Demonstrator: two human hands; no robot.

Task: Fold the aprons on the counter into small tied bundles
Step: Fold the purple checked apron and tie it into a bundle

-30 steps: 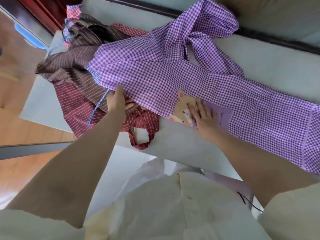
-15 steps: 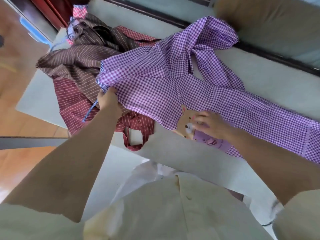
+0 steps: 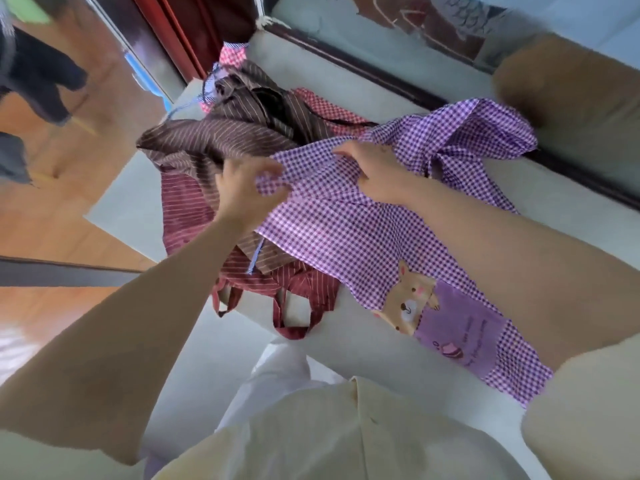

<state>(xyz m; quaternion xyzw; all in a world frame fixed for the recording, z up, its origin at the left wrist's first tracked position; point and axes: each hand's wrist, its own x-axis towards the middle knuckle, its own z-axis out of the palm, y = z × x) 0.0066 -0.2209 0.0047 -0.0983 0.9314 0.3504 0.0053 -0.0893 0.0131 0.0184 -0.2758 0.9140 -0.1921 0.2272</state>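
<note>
Both hands have moved to the purple gingham apron (image 3: pixel 346 237) on the bench (image 3: pixel 363 344), left hand (image 3: pixel 242 188) and right hand (image 3: pixel 374 171) fingers pinching its left edge, so folding is beginning

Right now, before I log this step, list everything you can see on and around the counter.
purple gingham apron: one, purple and white check with a bear pocket patch, spread across the counter, its left end lifted by both hands
brown striped apron: one, brown with pale stripes, heaped at the counter's far left
dark red striped apron: one, under the brown one, its straps hanging over the near edge
red checked cloth: one, mostly hidden behind the heap
counter: one, pale grey
wooden floor: orange-brown, left of the counter
left hand: one, grip closed on the purple apron's edge
right hand: one, grip closed on the same apron
</note>
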